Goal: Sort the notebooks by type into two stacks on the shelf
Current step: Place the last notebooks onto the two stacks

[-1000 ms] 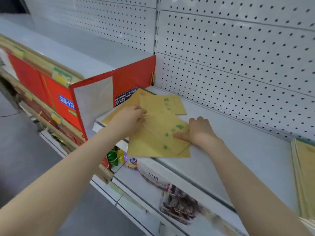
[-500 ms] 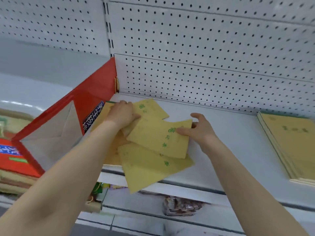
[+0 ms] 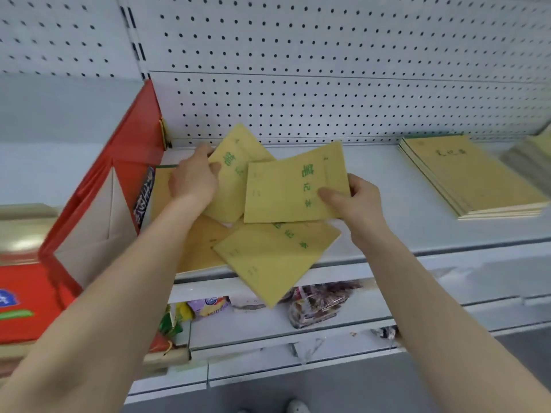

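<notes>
My right hand [image 3: 356, 201] grips a kraft-paper notebook [image 3: 293, 186] at its right edge: the thumb lies flat across the front cover and the remaining fingers [image 3: 357, 181] wrap behind it. This notebook is lifted clear of the white shelf [image 3: 396, 231] and tilted slightly, with green printed characters running down its cover.

My left hand [image 3: 193, 177] grips a second kraft notebook [image 3: 232, 171] at its left edge. The fingers curl over the cover and pinch it. This notebook is raised at a steeper angle, its upper corner pointing toward the white pegboard [image 3: 328, 70] at the back of the shelf. The notebook in my right hand overlaps its lower right part.

Below both hands, a third notebook [image 3: 274, 260] of the same green-lettered kind lies flat on the shelf. It is rotated, and one corner overhangs the front edge of the shelf. Beneath it and to the left, further kraft notebooks [image 3: 196, 248] lie flat on the shelf; their number cannot be determined.

At the right end of the same shelf, well apart from my hands, a squared stack of notebooks [image 3: 474, 177] rests flat. The lettering on its top cover is darker. A second stack sits at the far right frame edge, too blurred to identify.

A red cardboard box [image 3: 125, 162] stands just beside the loose notebooks on the left. Packaged snacks [image 3: 319, 302] occupy the shelf below.
</notes>
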Demonstrator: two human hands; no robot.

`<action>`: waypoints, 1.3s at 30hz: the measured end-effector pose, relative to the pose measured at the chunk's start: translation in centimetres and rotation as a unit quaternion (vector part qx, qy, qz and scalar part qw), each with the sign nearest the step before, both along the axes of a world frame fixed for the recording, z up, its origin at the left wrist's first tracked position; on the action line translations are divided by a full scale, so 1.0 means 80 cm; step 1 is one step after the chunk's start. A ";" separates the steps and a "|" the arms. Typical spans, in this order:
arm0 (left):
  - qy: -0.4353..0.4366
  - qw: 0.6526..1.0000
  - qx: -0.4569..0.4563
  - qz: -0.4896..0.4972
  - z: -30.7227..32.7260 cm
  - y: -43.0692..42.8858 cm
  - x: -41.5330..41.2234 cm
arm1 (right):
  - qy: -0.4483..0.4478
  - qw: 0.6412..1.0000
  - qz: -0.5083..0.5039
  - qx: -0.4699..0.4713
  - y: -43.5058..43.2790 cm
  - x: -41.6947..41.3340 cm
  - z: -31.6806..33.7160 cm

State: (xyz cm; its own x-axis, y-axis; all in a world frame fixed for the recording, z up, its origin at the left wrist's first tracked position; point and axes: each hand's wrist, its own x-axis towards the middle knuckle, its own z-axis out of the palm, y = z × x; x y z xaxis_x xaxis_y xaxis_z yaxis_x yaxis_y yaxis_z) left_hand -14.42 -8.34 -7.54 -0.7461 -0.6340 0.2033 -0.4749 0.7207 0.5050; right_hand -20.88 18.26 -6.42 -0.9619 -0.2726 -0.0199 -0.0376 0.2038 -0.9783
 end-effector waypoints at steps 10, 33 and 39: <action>0.244 0.968 0.053 0.004 0.092 0.090 0.036 | 0.018 0.989 -0.082 -0.119 0.103 -0.002 0.044; 0.199 0.938 0.242 -0.149 0.003 0.482 0.074 | 0.034 0.990 -0.130 -0.048 0.515 0.075 0.033; 0.195 0.935 0.248 -0.164 0.007 0.516 0.021 | 0.040 0.979 -0.181 -0.082 0.545 0.019 0.030</action>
State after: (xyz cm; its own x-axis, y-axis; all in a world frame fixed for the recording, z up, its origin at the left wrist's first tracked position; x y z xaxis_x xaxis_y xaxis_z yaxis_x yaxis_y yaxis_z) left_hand -12.75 32.94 -6.98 -0.8470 -0.4728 0.2432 0.0212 0.4271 0.9039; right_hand -19.37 61.84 -4.04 -0.9929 0.0930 0.0741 -0.0689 0.0580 -0.9959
